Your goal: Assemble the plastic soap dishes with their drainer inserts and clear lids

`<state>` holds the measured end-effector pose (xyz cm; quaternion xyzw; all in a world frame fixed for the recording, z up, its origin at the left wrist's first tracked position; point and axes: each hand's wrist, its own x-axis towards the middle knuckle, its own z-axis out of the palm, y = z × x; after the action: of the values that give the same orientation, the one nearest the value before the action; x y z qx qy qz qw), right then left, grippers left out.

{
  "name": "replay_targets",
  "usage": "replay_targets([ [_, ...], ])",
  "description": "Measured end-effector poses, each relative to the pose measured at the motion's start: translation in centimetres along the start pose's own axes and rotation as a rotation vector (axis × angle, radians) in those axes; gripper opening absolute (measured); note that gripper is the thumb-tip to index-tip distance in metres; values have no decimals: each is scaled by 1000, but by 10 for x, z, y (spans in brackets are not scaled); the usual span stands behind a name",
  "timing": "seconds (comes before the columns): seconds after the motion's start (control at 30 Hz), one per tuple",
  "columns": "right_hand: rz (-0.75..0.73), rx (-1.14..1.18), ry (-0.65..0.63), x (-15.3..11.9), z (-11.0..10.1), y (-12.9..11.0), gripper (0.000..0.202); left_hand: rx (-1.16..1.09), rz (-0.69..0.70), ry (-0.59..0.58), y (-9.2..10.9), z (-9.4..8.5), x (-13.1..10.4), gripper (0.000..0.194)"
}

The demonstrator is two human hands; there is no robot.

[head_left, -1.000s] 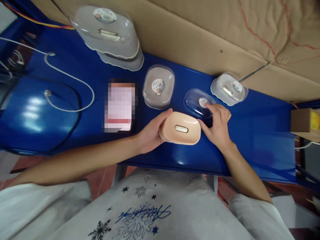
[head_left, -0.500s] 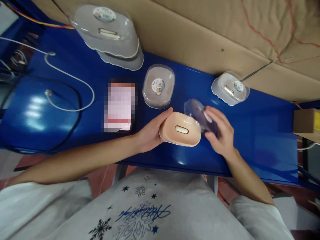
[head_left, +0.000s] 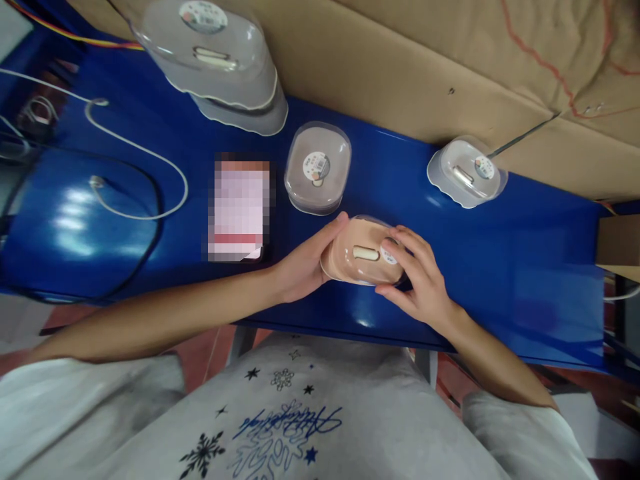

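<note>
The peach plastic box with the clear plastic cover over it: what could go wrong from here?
The clear, rounded plastic cover might sit crooked, as the right hand handles only one end. The peach, oval plastic box could shift if the left hand, around its other end, loosened. The grey, rounded plastic container just beyond could perhaps get bumped.

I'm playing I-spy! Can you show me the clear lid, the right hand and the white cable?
Clear lid [head_left: 369, 243]: head view, on its top, left of the label.
Right hand [head_left: 424, 285]: head view, back of the hand.
White cable [head_left: 187, 187]: head view, its rightmost bend.
</note>
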<state>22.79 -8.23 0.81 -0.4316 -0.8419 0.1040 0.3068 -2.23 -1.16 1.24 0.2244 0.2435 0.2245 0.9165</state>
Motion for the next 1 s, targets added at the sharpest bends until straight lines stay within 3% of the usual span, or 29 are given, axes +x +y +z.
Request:
replay_targets([
  [0.2, -42, -43, -13, -1, 1, 0, 83, 30, -14, -35, 3, 3, -2, 67],
  [0.47, -102, -123, 16, -5, 2, -2, 97, 154, 97, -65, 5, 4, -3, 75],
  [0.67, -50, -86, 14, -9, 3, 1, 91, 117, 84, -147, 8, 7, -5, 61],
  [0.83, -121, -115, 12, -8, 4, 4, 80, 77, 81, -161, 7, 8, -3, 67],
  [1.0, -130, -88, 41, -8, 3, 8, 83, 127, 122, -180, 4, 5, -3, 80],
])
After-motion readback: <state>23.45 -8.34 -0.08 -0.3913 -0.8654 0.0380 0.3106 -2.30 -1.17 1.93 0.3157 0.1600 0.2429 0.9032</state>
